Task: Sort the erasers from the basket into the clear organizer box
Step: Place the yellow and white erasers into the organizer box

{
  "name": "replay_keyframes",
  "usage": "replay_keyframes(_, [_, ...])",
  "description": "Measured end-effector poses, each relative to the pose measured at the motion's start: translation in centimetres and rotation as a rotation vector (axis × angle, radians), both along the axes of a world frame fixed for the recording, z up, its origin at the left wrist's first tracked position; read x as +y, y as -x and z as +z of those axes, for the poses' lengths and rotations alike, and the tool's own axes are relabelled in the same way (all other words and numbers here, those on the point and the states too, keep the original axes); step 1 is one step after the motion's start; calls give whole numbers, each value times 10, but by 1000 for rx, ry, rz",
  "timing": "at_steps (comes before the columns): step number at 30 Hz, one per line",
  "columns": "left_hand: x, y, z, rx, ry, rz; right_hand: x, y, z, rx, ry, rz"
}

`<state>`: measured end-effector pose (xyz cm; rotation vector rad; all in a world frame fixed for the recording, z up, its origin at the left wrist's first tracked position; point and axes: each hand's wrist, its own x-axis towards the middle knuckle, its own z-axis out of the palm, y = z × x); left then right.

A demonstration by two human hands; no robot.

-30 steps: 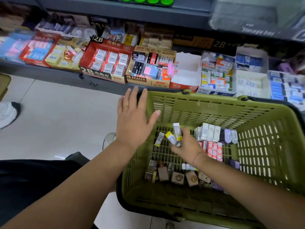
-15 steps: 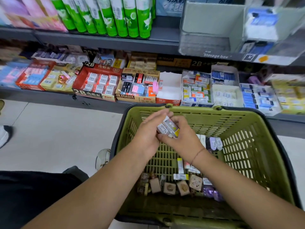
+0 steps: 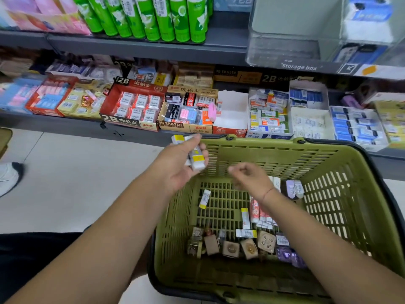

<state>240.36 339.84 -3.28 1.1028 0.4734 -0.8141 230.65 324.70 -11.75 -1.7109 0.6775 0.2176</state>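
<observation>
Grips several white, yellow-banded erasers (image 3: 196, 158) in left hand (image 3: 178, 163) at olive-green slotted plastic basket (image 3: 274, 159) rim, likely batching them for clear plastic organizer box (image 3: 285, 48) on upper shelf (image 3: 153, 49), with right hand (image 3: 248, 178) loosely curled, empty.

Two grey shelves, a pale tiled floor and a basket are carrying the stock.
The upper shelf (image 3: 153, 49), running across the top of the frame, is bearing pink packets (image 3: 32, 14) at the upper left, green tubes (image 3: 164, 18) standing upright at top centre and a clear storage box (image 3: 285, 47) at the upper right. The lower shelf (image 3: 65, 125), crossing the middle, is holding open cartons side by side: a red 2B carton (image 3: 133, 104), a tan 4B carton (image 3: 188, 110) touching its right side, then a white carton (image 3: 230, 115). The floor (image 3: 76, 183) is filling the left, with a white shoe (image 3: 7, 176) resting on it. The green basket (image 3: 263, 159) at lower right is carrying loose erasers (image 3: 245, 218) on its slatted bottom.
</observation>
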Motion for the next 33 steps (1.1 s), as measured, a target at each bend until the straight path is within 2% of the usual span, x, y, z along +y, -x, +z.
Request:
replay_keyframes(2, [8,-5,-1,4,-6,-12,13,-4,-40,170,-35,30])
replay_keyframes(3, [11,-6,-4,23,-1,-25,21,-7,-59,207,11,88])
replay_keyframes(7, [11,1,-20,105,58,-109,46,-19,-116,214,327,371])
replay_keyframes(12, [10,-1,-36,127,83,-133,57,-24,-149,292,571,506])
replay_keyframes(16, [9,-1,-45,131,69,-175,58,-22,-155,252,691,561])
replay_keyframes(19, [9,-1,-50,145,74,-182,50,-17,-141,172,699,500])
replay_keyframes(22, [8,-1,-55,155,44,-173,25,-14,-105,42,526,228])
replay_keyframes(25, [6,0,-60,181,-2,-155,3,-9,-51,-179,402,98])
replay_keyframes(29, [1,5,-60,212,-10,-211,-4,-3,15,-339,291,182])
replay_keyframes(33, [-4,14,-55,188,57,-374,5,-3,32,-327,408,415])
